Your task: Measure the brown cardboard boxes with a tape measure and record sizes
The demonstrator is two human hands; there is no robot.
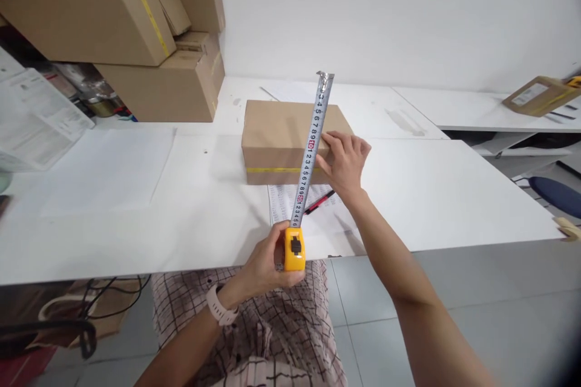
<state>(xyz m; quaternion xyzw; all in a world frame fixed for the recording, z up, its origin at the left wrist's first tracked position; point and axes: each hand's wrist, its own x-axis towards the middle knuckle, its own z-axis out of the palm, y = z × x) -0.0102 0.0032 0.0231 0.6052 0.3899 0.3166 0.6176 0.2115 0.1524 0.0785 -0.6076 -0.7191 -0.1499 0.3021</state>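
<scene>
Head camera view: a yellow plastic tape measure with a black slider is grasped in the left hand, at the near edge of a white tabletop. Its silver metal blade extends from the far side of that grip, long axis running away from the person and leaning slightly right, hooked tip farthest. The blade crosses in front of a brown rectangular cardboard box with a yellow strip; contact between them cannot be told. The box lies on the tabletop, beyond the left hand, long axis left to right. The right hand touches its right end, fingers bent; whether it grips or only rests is unclear.
</scene>
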